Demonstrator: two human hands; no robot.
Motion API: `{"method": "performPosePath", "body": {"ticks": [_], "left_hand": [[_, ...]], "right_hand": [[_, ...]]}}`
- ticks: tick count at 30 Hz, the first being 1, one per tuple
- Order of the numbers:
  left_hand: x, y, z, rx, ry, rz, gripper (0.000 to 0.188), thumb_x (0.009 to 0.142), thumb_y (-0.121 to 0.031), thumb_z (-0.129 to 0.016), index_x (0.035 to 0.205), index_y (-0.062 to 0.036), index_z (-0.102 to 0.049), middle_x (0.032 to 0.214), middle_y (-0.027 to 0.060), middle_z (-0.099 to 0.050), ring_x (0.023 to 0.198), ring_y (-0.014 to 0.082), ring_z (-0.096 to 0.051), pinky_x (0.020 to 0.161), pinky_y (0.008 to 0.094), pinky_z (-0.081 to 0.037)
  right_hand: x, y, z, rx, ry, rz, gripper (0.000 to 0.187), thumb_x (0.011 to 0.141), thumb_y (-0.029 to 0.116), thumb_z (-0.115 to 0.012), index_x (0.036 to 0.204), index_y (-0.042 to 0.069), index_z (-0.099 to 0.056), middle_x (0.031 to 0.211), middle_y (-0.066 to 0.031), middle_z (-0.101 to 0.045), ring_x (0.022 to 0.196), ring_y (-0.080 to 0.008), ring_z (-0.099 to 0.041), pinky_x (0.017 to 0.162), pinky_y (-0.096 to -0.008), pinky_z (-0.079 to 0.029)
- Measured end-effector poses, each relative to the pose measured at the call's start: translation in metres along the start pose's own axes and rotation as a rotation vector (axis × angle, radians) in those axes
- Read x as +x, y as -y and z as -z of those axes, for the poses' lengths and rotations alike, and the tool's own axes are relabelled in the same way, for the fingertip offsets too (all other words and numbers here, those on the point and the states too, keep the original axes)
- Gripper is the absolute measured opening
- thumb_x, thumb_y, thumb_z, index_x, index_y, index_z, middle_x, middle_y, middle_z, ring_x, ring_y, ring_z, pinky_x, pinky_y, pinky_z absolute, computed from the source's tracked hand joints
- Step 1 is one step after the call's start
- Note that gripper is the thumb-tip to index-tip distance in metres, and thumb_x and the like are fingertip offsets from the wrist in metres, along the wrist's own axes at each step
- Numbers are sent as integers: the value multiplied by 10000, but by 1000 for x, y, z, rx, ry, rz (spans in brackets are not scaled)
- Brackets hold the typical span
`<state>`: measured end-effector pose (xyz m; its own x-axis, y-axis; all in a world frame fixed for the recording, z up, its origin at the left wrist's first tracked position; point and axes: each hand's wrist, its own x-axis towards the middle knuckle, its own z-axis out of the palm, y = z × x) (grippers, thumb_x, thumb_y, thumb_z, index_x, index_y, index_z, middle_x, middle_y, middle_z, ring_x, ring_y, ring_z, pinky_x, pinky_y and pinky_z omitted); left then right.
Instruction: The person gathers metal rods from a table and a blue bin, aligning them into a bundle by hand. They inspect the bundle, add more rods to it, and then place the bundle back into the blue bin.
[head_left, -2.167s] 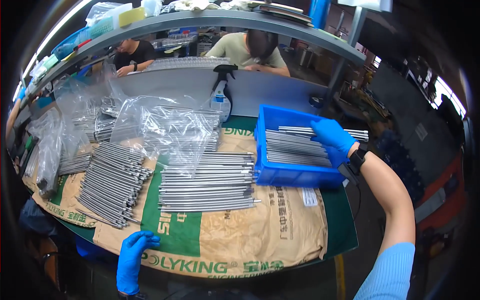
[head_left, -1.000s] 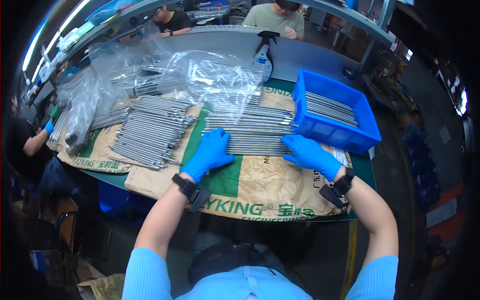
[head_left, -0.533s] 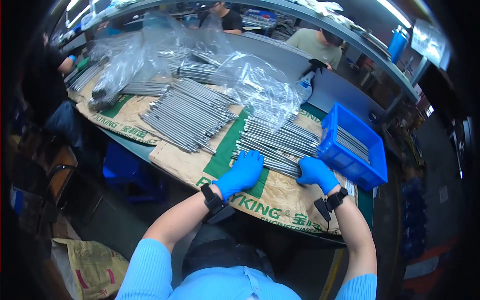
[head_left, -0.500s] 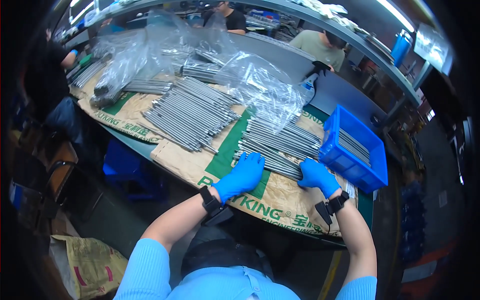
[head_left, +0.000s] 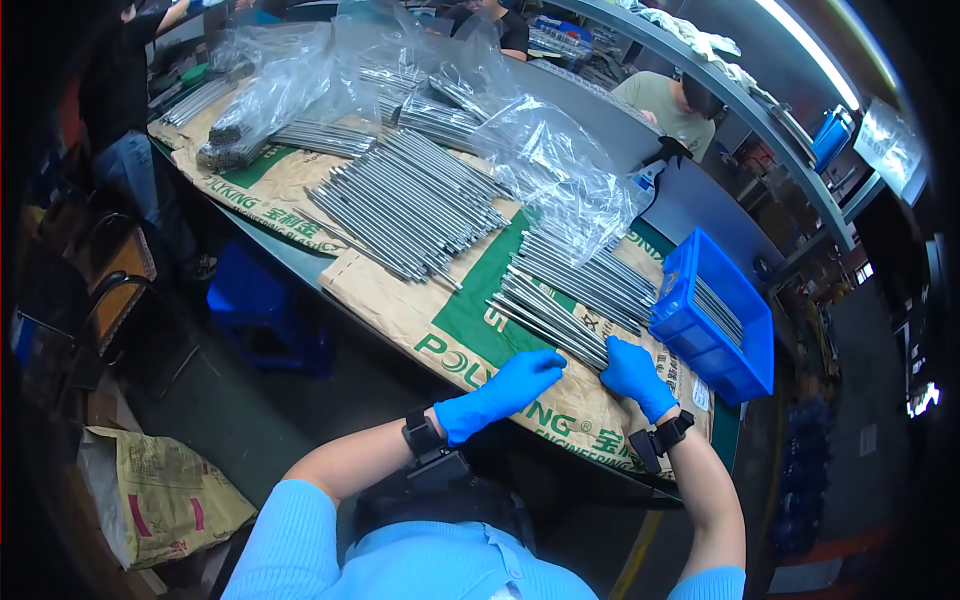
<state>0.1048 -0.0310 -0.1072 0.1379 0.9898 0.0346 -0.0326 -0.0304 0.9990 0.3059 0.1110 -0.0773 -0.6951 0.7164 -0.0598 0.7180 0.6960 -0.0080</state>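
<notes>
Gripping metal rods (head_left: 552, 322) by one end is the right hand (head_left: 638, 380); the left hand (head_left: 508, 388), fingers loosely extended, is empty near them.

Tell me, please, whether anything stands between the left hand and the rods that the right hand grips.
Nothing visible does: the left hand is beside the front rods, which the right hand grips at one end. The plastic bag lies farther back, over other rods.

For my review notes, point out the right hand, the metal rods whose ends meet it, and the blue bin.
Right hand (head_left: 638, 380), head view: back of the gloved hand.
Metal rods (head_left: 548, 318), head view: mid-length of the bundle.
Blue bin (head_left: 697, 349), head view: outside of its near wall.
</notes>
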Motion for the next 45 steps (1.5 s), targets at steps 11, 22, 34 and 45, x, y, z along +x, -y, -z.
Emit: {"method": "performPosePath", "body": {"ticks": [11,22,34,45], "left_hand": [[46,8,24,-1278,-385,-128,275,876,-267,-577,1012,-28,-568,910,95,-587,863,170,-582,745,301,-503],[32,-148,-6,-473,-502,-448,151,855,-101,-613,973,-13,-577,774,38,-597,702,113,-579,655,241,-479],[16,-109,-11,-339,-362,-437,236,857,-47,-599,1086,-3,-564,947,50,-630,851,117,-599,762,245,-487],[6,-114,-3,-265,-395,-500,255,857,-39,-595,1110,-14,-571,1014,59,-631,908,124,-599,809,247,-478]], "right_hand": [[-40,79,61,210,141,36,255,716,179,-603,865,-1,-499,750,-235,-596,726,-421,-583,614,-479,-456],[-13,120,7,871,-481,-3,437,743,214,-711,1027,3,-455,884,-220,-582,816,-382,-591,652,-437,-460],[-44,89,141,963,-636,299,469,797,103,-656,1225,25,-479,1039,-113,-598,895,-186,-601,781,-288,-481],[-12,114,151,896,-661,321,317,850,32,-590,1162,28,-538,998,-38,-614,788,-99,-592,691,-224,-485]]}}
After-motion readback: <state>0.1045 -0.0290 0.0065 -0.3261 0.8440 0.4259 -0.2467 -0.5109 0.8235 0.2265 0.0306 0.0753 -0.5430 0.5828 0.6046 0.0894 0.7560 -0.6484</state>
